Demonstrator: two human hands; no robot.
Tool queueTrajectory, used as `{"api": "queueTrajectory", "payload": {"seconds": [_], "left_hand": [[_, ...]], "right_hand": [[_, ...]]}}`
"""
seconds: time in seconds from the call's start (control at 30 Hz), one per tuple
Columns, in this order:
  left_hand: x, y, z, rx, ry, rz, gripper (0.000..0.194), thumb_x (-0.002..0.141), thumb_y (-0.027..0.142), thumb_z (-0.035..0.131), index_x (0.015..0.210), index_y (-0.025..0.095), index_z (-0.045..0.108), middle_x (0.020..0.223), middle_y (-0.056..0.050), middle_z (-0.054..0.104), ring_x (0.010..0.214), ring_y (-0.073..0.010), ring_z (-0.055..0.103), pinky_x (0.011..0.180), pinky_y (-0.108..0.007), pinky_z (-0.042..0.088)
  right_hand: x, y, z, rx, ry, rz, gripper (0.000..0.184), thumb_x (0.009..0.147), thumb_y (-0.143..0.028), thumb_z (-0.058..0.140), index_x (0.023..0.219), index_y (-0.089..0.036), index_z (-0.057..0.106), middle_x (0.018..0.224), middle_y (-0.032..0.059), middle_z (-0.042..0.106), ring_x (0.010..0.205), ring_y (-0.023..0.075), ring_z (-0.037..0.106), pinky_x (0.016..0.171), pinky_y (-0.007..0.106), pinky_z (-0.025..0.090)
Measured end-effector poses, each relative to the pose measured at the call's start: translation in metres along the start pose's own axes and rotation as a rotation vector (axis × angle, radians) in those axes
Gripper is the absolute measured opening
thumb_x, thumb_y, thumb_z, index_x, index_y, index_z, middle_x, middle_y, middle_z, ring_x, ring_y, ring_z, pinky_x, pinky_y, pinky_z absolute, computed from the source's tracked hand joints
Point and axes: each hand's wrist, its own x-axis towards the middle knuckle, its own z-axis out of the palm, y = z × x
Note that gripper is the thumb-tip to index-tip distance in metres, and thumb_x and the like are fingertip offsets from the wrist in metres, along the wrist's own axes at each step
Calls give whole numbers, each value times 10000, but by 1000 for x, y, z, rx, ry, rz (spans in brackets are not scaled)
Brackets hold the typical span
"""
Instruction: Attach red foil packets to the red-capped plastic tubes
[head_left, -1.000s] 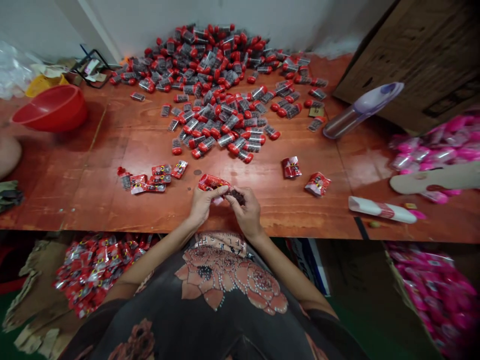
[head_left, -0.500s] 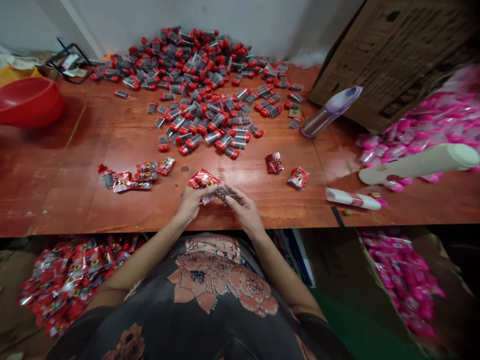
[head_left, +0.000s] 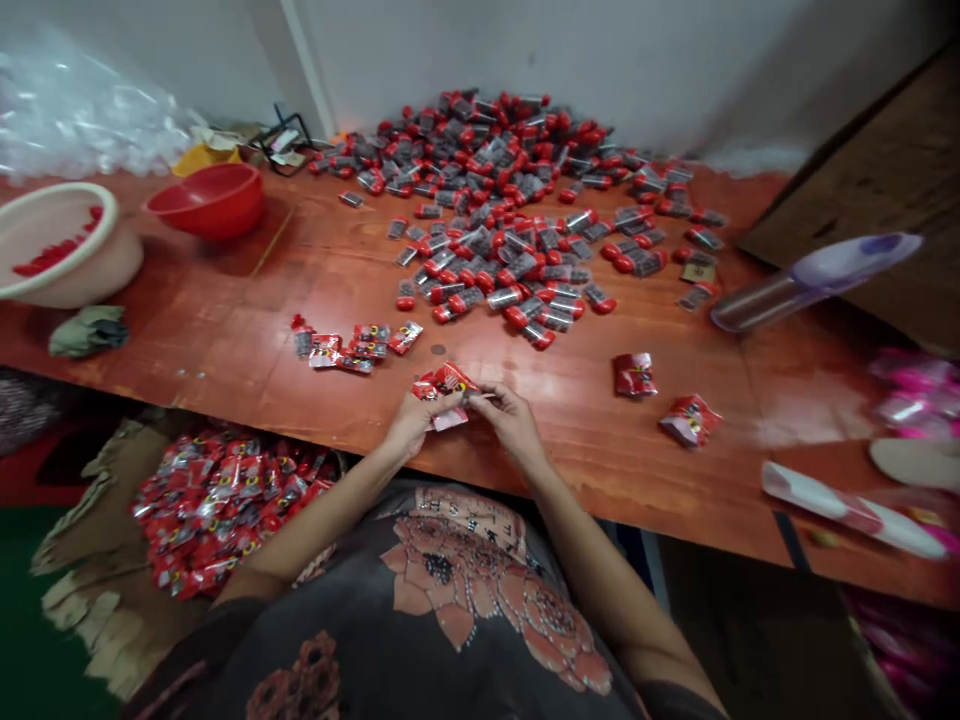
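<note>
My left hand (head_left: 410, 424) is closed on a small red printed plastic packet (head_left: 450, 380) just above the table's front edge. At the packet's right end, the fingers of my right hand (head_left: 514, 425) are pinched together on it. Whether a tube is inside the packet is hidden by the fingers. Left of my hands lies a short row of filled red packets (head_left: 325, 350), with a single red-capped tube (head_left: 302, 338) at its end. Beyond them spreads a large heap of clear red-capped tubes with dark contents (head_left: 517, 270).
Two red packets (head_left: 634, 375) lie to the right. A purple-topped clear container (head_left: 810, 285) and a white roll (head_left: 855, 510) are farther right. A red bowl (head_left: 210, 205) and a white basin (head_left: 112, 235) stand at left. Below the table edge sits a pile of red packets (head_left: 232, 500).
The view has swung left, bringing the white basin into sight. The dark-filled tube that showed between my hands no longer shows; my right fingers are now closer against the packet.
</note>
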Motion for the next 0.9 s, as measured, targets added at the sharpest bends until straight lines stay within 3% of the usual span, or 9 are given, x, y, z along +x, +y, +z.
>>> {"api": "queueTrajectory", "payload": {"seconds": [0.1,0.2,0.27,0.37,0.5,0.67,0.77,0.9], "left_hand": [[2,15,-35,-109,188,72,283,569,189,874,795,125,716,807,-56,755,697,-167,703,742,-297,566],[0,30,-58,-179,272,97,254,564,79,804,800,117,719,821,-62,760,724,-170,711,760,-289,569],[-1,36,-62,-196,270,122,297,550,59,800,832,116,726,836,-63,763,738,-178,713,771,-300,570],[0,37,-55,-195,246,182,318,548,106,837,847,118,727,835,-60,761,743,-184,712,786,-315,566],[9,29,-39,-150,165,164,370,501,149,890,824,123,710,779,-28,741,678,-156,688,724,-300,565],[21,18,-22,-26,83,-19,357,434,136,904,711,119,679,629,0,683,530,-122,620,551,-244,513],[26,12,-10,-29,59,-9,345,431,103,887,706,132,680,652,1,698,566,-131,642,594,-253,532],[31,3,8,-75,-3,2,372,454,103,878,780,138,704,752,-15,734,659,-143,675,691,-270,550]], "right_hand": [[37,-3,28,25,-74,35,324,708,-374,743,981,-202,712,864,23,734,682,162,646,658,317,554],[62,-5,57,-63,-49,-43,422,677,-377,758,1062,-213,700,1001,46,716,731,168,643,688,331,554],[65,-5,71,-185,-47,-128,436,666,-372,779,1071,-229,705,1043,48,687,770,171,633,728,336,547],[52,-6,77,-264,-150,-170,308,723,-352,739,1007,-238,706,868,7,662,741,169,616,722,316,535],[34,-10,62,-369,-186,-213,291,803,-241,622,1091,-252,667,790,-14,667,748,181,640,732,319,534],[33,-21,25,-630,-248,-412,440,818,-127,523,1203,-299,649,1046,33,741,958,225,679,865,390,536],[37,-27,7,-701,-272,-463,448,812,-110,514,1183,-307,670,1145,39,739,1023,232,678,916,411,524],[45,-33,-8,-796,-272,-490,387,853,-136,527,1167,-299,683,1112,44,756,984,236,685,917,427,515]]}}
